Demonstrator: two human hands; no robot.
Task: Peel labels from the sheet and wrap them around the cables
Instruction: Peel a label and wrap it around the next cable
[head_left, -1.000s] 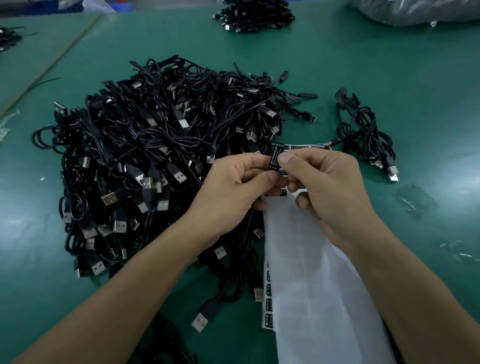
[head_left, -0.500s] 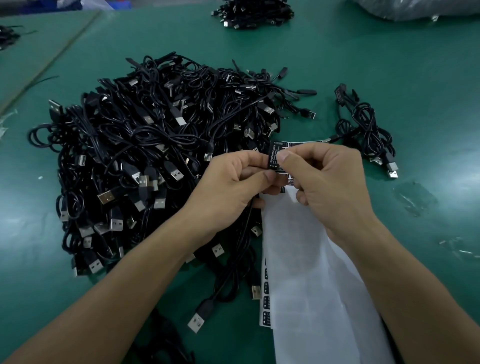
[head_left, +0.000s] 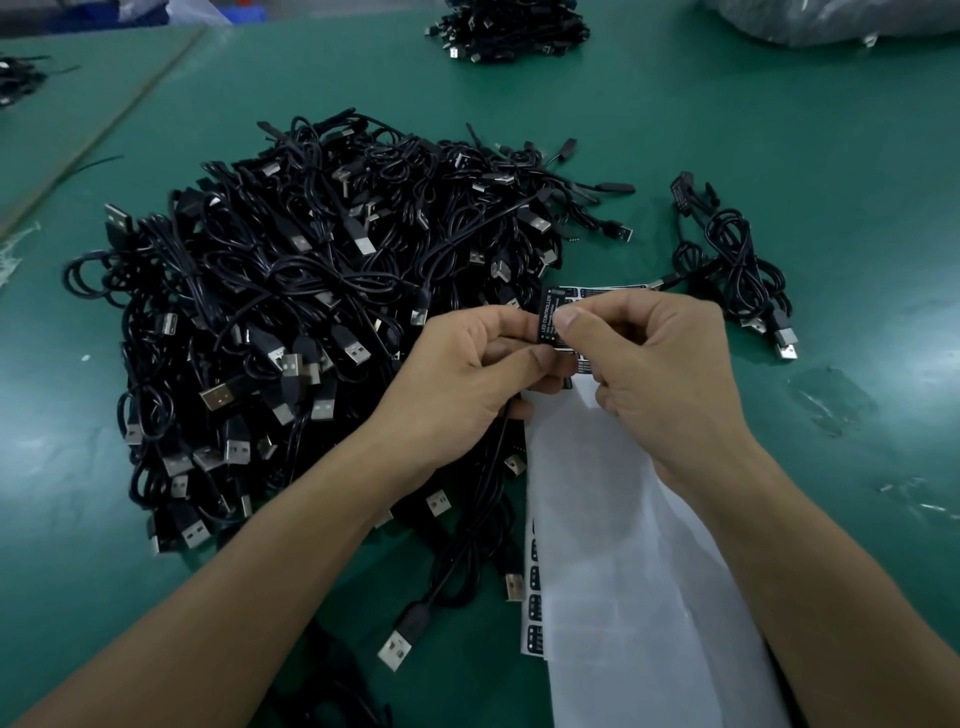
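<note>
Pinching the label (head_left: 548, 318) from both sides, you hold it upright above the middle of the surface (head_left: 831, 156). Your right hand (head_left: 660, 374) grips its upper part between forefinger and thumb. Your left hand (head_left: 467, 374) is curled round the cable (head_left: 467, 535), with its thumb at the label's lower edge. The cable hangs from that fist toward the near edge and ends in a plug (head_left: 397, 649). How far the label is wrapped round it I cannot tell, since your fingers hide the join.

The sheet (head_left: 623, 519) lies under your right wrist and runs to the near edge. It is mostly bare white backing, with black labels showing along its left side and at its far end.

Expect the label to be light, thin and limp. It is probably tacky on one face, so it may cling to your skin or fold onto itself. Take it by the edges only, and keep the sticky face off your fingertips. The cable is thin, soft and springy and will likely twist, so grip it just beside the label, not down its length.

The pile (head_left: 311, 312) of cables fills the left half of the surface. A small bundle (head_left: 737, 270) lies toward the right edge.
</note>
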